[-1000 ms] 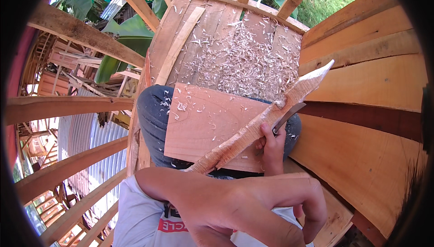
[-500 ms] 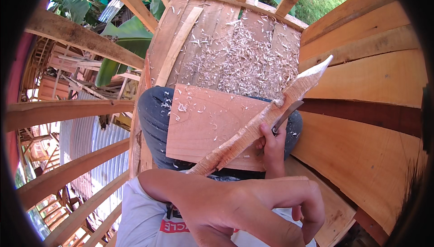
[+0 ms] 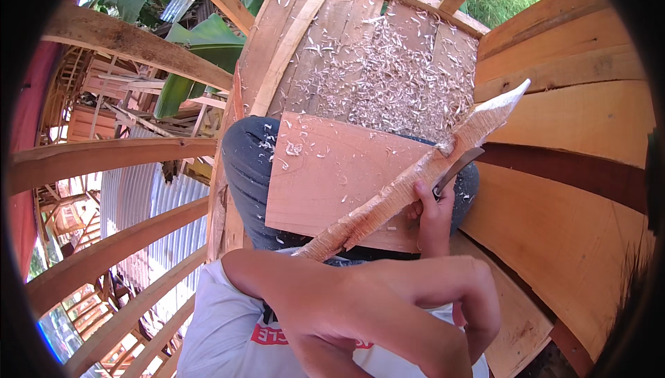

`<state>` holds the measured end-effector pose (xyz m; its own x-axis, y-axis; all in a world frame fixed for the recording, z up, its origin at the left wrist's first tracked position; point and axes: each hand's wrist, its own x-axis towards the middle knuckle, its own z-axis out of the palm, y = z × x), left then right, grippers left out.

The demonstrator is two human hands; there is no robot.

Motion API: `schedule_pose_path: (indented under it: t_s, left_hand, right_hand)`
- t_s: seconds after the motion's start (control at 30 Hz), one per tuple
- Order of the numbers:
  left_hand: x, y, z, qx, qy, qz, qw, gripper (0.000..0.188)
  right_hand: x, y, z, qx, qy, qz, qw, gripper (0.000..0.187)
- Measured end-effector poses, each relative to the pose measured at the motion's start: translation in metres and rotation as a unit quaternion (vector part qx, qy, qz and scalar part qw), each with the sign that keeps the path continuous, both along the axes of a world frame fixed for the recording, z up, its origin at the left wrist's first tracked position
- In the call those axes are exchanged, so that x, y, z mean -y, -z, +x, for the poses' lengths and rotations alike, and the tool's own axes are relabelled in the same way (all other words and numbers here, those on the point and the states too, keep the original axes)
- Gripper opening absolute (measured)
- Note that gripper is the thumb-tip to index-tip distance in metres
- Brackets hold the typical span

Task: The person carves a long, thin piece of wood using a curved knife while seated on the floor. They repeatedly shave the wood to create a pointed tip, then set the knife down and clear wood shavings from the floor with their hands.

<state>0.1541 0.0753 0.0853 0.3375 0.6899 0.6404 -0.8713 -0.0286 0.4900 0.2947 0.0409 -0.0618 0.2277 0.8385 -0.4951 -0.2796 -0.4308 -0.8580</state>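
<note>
My right hand (image 3: 435, 215) is closed around the dark handle of a knife with a curved blade (image 3: 460, 169). Its thumb touches the edge of a whittled wooden stick (image 3: 381, 208). That stick slants across a flat board (image 3: 339, 170) on my lap; it has a pale pointed tip at the upper right and a notch below it, while its lower end lies near my waist. Very close to the camera, my left hand (image 3: 388, 305) crosses in front of my shirt. Its fingers are bent and apart, with nothing visible in them; some fingertips are cut off or hidden.
Curled shavings (image 3: 395, 80) cover the plank floor ahead, and a few lie on the board. A loose wooden strip (image 3: 289, 52) lies at the floor's left. Wooden rails (image 3: 111, 163) run along the left, a plank wall (image 3: 561, 184) stands close on the right.
The view has shifted slightly, so the lap, board, stick and right hand appear farther right. The right hand's grip on the knife looks the same; the left hand stays bent near the camera.
</note>
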Motion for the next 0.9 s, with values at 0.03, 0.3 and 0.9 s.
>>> schedule_pose_path:
  t_s: [0.03, 0.3, 0.9]
  left_hand:
    - [-0.002, 0.001, -0.005, -0.043, -0.01, -0.012, 0.999, 0.031]
    - [-0.01, 0.058, -0.048, -0.686, -0.162, 0.06, 0.706, 0.068]
    - [0.013, 0.085, -0.056, -0.743, -0.11, -0.09, 0.654, 0.049]
  right_hand:
    - [0.002, -0.002, -0.003, -0.007, -0.002, 0.0, 1.0, 0.019]
    - [0.009, 0.001, 0.01, -0.049, 0.043, 0.01, 0.998, 0.015]
    - [-0.008, -0.03, -0.012, -0.096, -0.042, 0.089, 0.991, 0.023]
